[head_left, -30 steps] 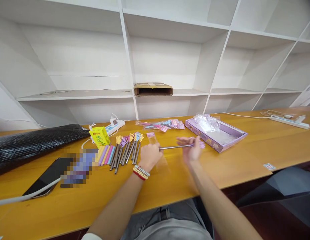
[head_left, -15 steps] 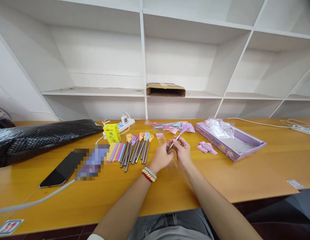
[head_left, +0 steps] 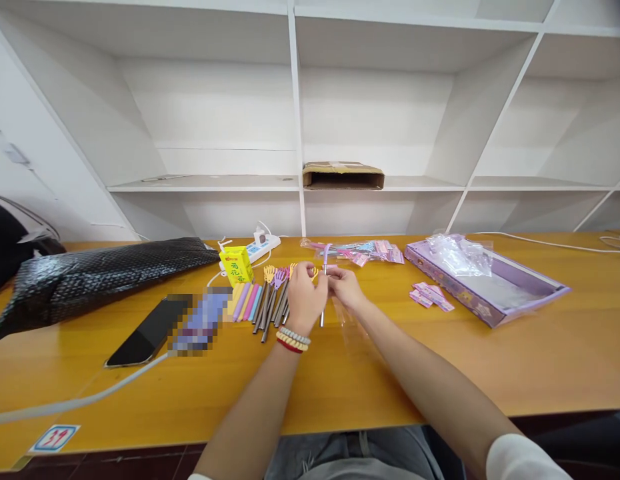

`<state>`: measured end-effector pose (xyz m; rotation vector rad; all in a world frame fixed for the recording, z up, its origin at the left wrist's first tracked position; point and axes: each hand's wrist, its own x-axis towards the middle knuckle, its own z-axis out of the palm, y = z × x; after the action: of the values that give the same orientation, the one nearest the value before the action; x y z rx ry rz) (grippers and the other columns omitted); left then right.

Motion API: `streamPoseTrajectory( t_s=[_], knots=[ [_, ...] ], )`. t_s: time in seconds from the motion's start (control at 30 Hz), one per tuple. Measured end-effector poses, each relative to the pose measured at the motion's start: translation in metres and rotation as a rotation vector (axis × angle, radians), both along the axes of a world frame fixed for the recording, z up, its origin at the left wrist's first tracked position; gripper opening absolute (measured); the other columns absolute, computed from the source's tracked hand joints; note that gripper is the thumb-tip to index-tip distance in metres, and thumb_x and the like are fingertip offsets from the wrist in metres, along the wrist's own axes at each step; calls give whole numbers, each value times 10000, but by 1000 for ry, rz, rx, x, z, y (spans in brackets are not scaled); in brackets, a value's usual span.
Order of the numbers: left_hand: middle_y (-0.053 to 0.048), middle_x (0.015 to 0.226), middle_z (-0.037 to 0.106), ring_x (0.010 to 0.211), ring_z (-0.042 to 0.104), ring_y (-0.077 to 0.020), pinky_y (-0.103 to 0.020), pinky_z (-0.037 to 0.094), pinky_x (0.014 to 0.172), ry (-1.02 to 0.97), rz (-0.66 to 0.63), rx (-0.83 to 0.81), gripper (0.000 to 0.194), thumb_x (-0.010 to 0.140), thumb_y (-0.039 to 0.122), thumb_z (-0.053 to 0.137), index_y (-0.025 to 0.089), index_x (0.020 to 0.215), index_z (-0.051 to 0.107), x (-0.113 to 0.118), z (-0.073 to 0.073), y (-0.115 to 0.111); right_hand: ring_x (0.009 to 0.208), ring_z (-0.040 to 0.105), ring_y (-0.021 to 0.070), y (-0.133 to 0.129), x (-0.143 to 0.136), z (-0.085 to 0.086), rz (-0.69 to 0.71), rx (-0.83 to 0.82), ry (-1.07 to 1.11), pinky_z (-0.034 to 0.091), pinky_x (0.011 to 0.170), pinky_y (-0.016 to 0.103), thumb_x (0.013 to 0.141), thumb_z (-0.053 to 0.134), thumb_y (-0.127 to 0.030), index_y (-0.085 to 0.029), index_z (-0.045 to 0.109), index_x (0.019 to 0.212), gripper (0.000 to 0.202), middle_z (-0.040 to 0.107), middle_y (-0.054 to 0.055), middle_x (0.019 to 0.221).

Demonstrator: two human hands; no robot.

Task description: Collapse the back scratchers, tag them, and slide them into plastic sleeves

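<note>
A back scratcher with a purple head (head_left: 326, 253) and a metal rod stands nearly upright between my hands. My left hand (head_left: 306, 297) has its fingers closed at the rod from the left. From the other side, my right hand (head_left: 346, 288) pinches it just below the head. Beside my left hand lie several back scratchers (head_left: 270, 300) with coloured hand-shaped heads, partly hidden by that hand. Further left is a row of coloured tubes (head_left: 247, 302). A clear plastic bag (head_left: 351, 327) lies on the table under my right hand and wrist.
Packaged back scratchers (head_left: 370, 251) lie behind my hands. To the right are small pink cards (head_left: 432, 296) and a purple box (head_left: 490, 313) with clear bags (head_left: 460, 255). At left are a yellow box (head_left: 237, 265), a phone (head_left: 149, 331), a black parcel (head_left: 110, 270) and a power strip (head_left: 263, 248).
The back scratcher has swung from slanted to nearly upright. My hands have moved slightly left and away from me, nearer the pile. The camera view has shifted a little left.
</note>
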<state>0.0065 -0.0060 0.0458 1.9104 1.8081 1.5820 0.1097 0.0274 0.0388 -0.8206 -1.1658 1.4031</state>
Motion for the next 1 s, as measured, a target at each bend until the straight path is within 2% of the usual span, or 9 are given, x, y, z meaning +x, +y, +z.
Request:
streamPoseTrajectory(
  t_s=[0.07, 0.13, 0.23, 0.4, 0.5, 0.63, 0.77, 0.87, 1.0],
  knots=[
    [-41, 767, 601, 768, 581, -192, -333, 441, 732, -57, -52, -165, 234, 797, 366, 462, 174, 913, 531, -11, -4, 13, 402, 512, 103, 0, -9, -2, -16, -37, 50, 452, 390, 228, 585, 704, -330, -160, 616, 637, 198, 588, -15, 505],
    [-31, 736, 614, 720, 595, -171, -300, 456, 686, -154, -223, -220, 251, 811, 394, 448, 169, 858, 548, -18, -11, 23, 422, 541, 118, 2, -10, -4, -46, -60, 82, 478, 409, 246, 567, 720, -336, -161, 613, 637, 217, 618, -2, 550],
    [-36, 760, 626, 710, 603, -149, -258, 470, 648, -272, -463, -237, 264, 779, 367, 514, 145, 917, 550, -18, -21, 30, 483, 586, 143, 7, 3, -8, -65, -77, 109, 519, 469, 270, 548, 738, -352, -160, 626, 666, 251, 640, 9, 595],
    [-33, 766, 631, 688, 575, -123, -230, 449, 643, -106, -581, -245, 225, 779, 316, 513, 141, 884, 608, -5, -20, 22, 522, 603, 166, 8, 27, -9, -27, -7, -25, 538, 503, 300, 544, 743, -383, -147, 634, 712, 310, 648, 29, 607],
    [-2, 656, 602, 590, 527, -103, -208, 398, 561, 31, -508, -233, 225, 802, 311, 460, 149, 784, 615, 5, -14, 14, 553, 612, 172, 2, 31, -5, -26, -10, -70, 541, 529, 302, 538, 744, -400, -135, 626, 698, 331, 652, 40, 631],
    [-2, 619, 597, 580, 521, -108, -217, 368, 577, 186, -231, -204, 222, 780, 305, 455, 158, 708, 605, 6, -4, 9, 617, 612, 168, -6, 33, -2, -21, 33, -133, 521, 526, 276, 616, 670, -472, -136, 631, 764, 369, 646, 46, 674],
    [-67, 615, 614, 633, 568, -177, -258, 379, 595, 422, 75, -407, 263, 740, 362, 472, 156, 645, 606, -26, 10, 14, 600, 567, 140, -5, 49, -16, -109, 120, -303, 456, 461, 227, 673, 595, -521, -143, 622, 780, 394, 601, 28, 636],
    [-148, 739, 647, 740, 599, -259, -303, 406, 613, 491, 284, -566, 380, 724, 474, 460, 137, 722, 635, -61, 19, 20, 547, 521, 125, 1, 64, -33, -182, 114, -345, 425, 450, 227, 683, 564, -548, -140, 606, 727, 413, 574, 20, 601],
    [-181, 827, 652, 793, 603, -308, -340, 428, 626, 501, 333, -735, 401, 707, 476, 446, 132, 777, 641, -92, 21, 26, 505, 481, 119, 8, 75, -46, -236, 110, -384, 397, 449, 233, 709, 521, -564, -149, 585, 678, 421, 557, 16, 573]
  ],
)
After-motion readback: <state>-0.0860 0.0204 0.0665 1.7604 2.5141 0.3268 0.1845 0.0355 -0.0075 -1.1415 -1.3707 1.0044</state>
